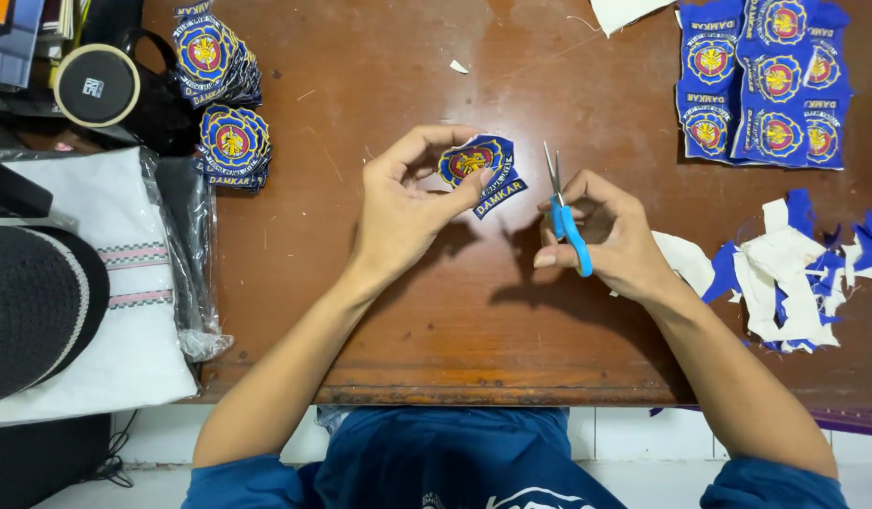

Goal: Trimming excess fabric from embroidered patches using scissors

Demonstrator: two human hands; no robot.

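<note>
Patch [480, 168] pinched in left hand [405, 209], trimming underway; right hand [605, 231] grips scissors [565, 215] (blades closed), reopen at edge.

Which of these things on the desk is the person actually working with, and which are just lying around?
In use:
left hand holding a patch
right hand holding scissors
uncut patch sheet
cut patch stacks
scraps

Lying about:
tape roll
black cap
bagged white cloth
books
</note>
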